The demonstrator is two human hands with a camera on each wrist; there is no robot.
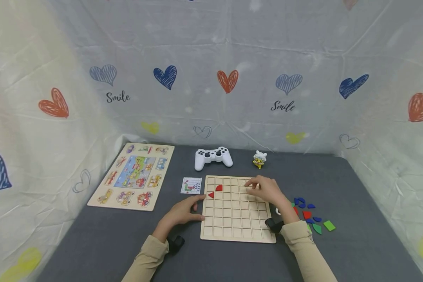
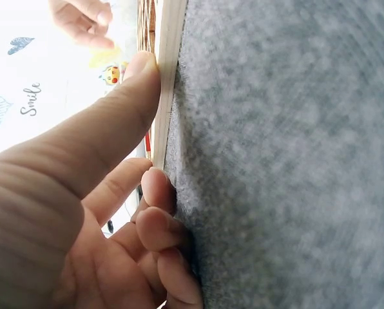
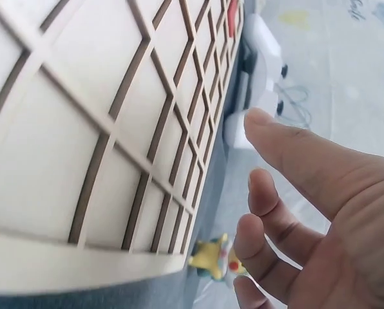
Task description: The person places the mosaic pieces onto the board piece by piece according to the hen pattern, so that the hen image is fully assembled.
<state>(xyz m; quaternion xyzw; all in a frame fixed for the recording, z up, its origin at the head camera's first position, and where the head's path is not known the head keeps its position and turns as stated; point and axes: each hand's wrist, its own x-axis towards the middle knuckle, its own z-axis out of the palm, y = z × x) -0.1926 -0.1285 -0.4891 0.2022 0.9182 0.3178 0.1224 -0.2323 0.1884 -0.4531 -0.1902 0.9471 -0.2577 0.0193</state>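
Note:
A square wooden board (image 1: 232, 224) with a raised grid lies flat on the table. Two red pieces sit in its upper-left cells: one with a rounded corner (image 1: 219, 188), and a triangular one (image 1: 211, 194) just below and left. My left hand (image 1: 180, 211) touches the board's left edge; in the left wrist view its thumb (image 2: 140, 84) and fingertips rest along that side. Over the upper-right part of the grid hovers my right hand (image 1: 266, 190), loosely bent. Nothing shows between its thumb and fingers in the right wrist view.
Loose pieces, including a red one (image 1: 307, 214) and a green square (image 1: 329, 225), lie right of the board, partly behind my right forearm. A patterned card (image 1: 191, 185), picture puzzle (image 1: 120, 203), white game controller (image 1: 214, 157) and small figurine (image 1: 259, 159) stand around.

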